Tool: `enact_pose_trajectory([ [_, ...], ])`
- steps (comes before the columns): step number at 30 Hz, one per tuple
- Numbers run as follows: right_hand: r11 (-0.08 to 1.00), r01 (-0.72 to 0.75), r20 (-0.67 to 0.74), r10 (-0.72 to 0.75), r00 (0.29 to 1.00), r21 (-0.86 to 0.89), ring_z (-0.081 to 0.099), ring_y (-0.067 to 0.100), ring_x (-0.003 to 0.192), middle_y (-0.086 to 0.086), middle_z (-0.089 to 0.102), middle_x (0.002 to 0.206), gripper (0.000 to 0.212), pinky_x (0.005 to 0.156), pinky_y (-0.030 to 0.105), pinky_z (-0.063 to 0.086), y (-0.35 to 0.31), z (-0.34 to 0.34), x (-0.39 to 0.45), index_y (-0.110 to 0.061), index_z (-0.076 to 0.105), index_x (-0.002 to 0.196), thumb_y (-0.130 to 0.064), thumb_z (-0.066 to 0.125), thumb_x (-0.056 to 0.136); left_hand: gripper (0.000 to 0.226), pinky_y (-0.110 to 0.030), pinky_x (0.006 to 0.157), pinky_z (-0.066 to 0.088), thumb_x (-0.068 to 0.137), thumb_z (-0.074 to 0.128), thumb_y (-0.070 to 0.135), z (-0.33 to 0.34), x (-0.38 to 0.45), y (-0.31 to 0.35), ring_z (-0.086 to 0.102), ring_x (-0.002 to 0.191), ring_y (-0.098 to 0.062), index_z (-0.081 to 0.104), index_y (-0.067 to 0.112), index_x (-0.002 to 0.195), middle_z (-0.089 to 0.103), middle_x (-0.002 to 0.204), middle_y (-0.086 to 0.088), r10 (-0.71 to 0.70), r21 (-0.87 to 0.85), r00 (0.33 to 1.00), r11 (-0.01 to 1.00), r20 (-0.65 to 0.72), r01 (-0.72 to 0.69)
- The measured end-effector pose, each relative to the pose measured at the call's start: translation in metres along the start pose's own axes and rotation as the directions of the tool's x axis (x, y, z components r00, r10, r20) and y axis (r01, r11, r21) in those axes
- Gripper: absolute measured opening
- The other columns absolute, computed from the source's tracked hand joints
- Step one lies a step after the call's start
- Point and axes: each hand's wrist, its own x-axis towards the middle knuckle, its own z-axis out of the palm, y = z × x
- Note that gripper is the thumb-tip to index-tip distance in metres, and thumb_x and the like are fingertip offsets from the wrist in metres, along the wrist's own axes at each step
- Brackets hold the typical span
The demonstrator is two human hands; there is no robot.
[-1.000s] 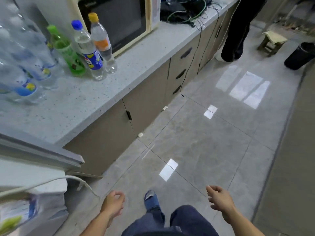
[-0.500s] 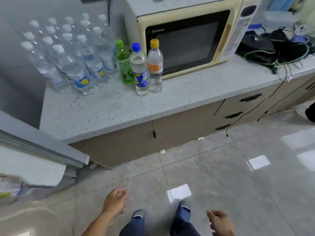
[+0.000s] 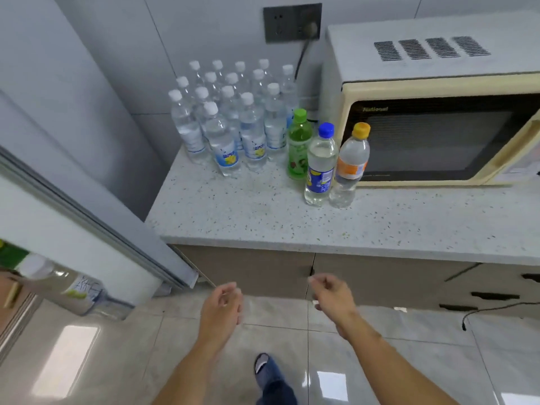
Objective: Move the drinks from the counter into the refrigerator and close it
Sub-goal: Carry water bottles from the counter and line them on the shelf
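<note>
— What's the biggest thing you see?

— I see the fridge door point(image 3: 87, 206) open at nine o'clock. A bottle point(image 3: 73, 290) lies blurry in its shelf. The counter point(image 3: 292, 223) is at twelve o'clock, with a microwave point(image 3: 438, 112) at two o'clock.

— And the drinks?

— A bunch of clear water bottles point(image 3: 230, 121) stands at the back. Beside them are a green bottle point(image 3: 298, 144), a blue-cap bottle point(image 3: 320, 165) and an orange-cap bottle point(image 3: 350, 165), touching.

— Your hands?

— My left hand point(image 3: 222, 311) and right hand point(image 3: 333, 296) hang below the counter, fingers loosely curled, holding nothing.
</note>
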Motion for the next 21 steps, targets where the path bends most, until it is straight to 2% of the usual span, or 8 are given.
enact_pose_trajectory([
  [4, 0.981, 0.196, 0.065, -0.196, 0.979, -0.004, 0.063, 0.013, 0.081, -0.008, 0.064, 0.085, 0.020, 0.081, 0.036, 0.056, -0.086, 0.033, 0.030, -0.024, 0.067, 0.108, -0.032, 0.067, 0.090, 0.018, -0.015, 0.057, 0.053, 0.097, 0.060, 0.026, 0.003, 0.046, 0.060, 0.070, 0.083, -0.011, 0.060, 0.032, 0.113, 0.069, 0.098, 0.003, 0.083, -0.116, 0.994, 0.989, -0.066, -0.091],
  [8, 0.915, 0.391, 0.040, -0.389, 0.920, -0.096, 0.063, -0.001, 0.073, -0.013, 0.064, 0.097, 0.026, 0.074, 0.029, 0.056, -0.176, 0.058, 0.055, -0.027, 0.064, 0.115, -0.035, 0.067, 0.090, 0.020, -0.014, 0.053, 0.052, 0.096, 0.060, 0.027, 0.008, 0.095, 0.133, 0.066, 0.086, -0.008, 0.056, 0.040, 0.111, 0.066, 0.105, 0.008, 0.138, -0.224, 0.967, 0.957, -0.213, -0.186],
  [9, 0.888, 0.438, 0.032, -0.438, 0.898, -0.138, 0.062, -0.001, 0.073, -0.013, 0.063, 0.102, 0.030, 0.075, 0.029, 0.056, -0.200, 0.063, 0.063, -0.028, 0.062, 0.119, -0.036, 0.067, 0.091, 0.022, -0.017, 0.056, 0.054, 0.095, 0.061, 0.028, 0.008, 0.108, 0.153, 0.065, 0.087, -0.007, 0.055, 0.041, 0.112, 0.064, 0.109, 0.009, 0.147, -0.247, 0.959, 0.947, -0.244, -0.208],
  [12, 0.788, 0.566, 0.016, -0.580, 0.814, -0.240, 0.065, 0.010, 0.086, -0.004, 0.060, 0.122, 0.043, 0.088, 0.035, 0.054, -0.267, 0.076, 0.088, -0.021, 0.057, 0.132, -0.034, 0.067, 0.092, 0.034, -0.035, 0.081, 0.058, 0.094, 0.063, 0.030, 0.006, 0.144, 0.209, 0.062, 0.097, -0.011, 0.052, 0.035, 0.126, 0.061, 0.123, 0.007, 0.175, -0.253, 0.927, 0.930, -0.331, -0.266],
  [16, 0.682, 0.632, 0.031, -0.670, 0.742, -0.368, 0.065, 0.024, 0.100, 0.007, 0.048, 0.141, 0.052, 0.101, 0.029, 0.044, -0.336, 0.092, 0.124, -0.020, 0.050, 0.141, -0.031, 0.065, 0.093, 0.051, -0.037, 0.091, 0.050, 0.090, 0.065, 0.031, -0.006, 0.183, 0.268, 0.056, 0.107, -0.019, 0.045, 0.029, 0.137, 0.046, 0.128, 0.004, 0.298, -0.081, 0.872, 0.932, -0.388, -0.355],
  [18, 0.613, 0.643, 0.072, -0.696, 0.715, -0.458, 0.063, 0.024, 0.096, 0.009, 0.041, 0.146, 0.053, 0.092, 0.022, 0.038, -0.359, 0.098, 0.143, -0.023, 0.046, 0.143, -0.031, 0.064, 0.094, 0.062, -0.037, 0.097, 0.042, 0.089, 0.067, 0.031, -0.015, 0.202, 0.286, 0.047, 0.124, -0.027, 0.039, 0.026, 0.145, 0.040, 0.137, -0.003, 0.418, 0.137, 0.842, 0.908, -0.341, -0.395],
  [21, 0.528, 0.617, 0.153, -0.675, 0.722, -0.584, 0.061, 0.025, 0.098, 0.011, 0.035, 0.146, 0.054, 0.088, 0.026, 0.041, -0.383, 0.102, 0.170, -0.025, 0.041, 0.145, -0.030, 0.061, 0.095, 0.068, -0.040, 0.103, 0.036, 0.092, 0.066, 0.025, -0.023, 0.224, 0.303, 0.034, 0.135, -0.034, 0.033, 0.022, 0.152, 0.033, 0.149, -0.010, 0.588, 0.436, 0.774, 0.775, -0.234, -0.457],
])
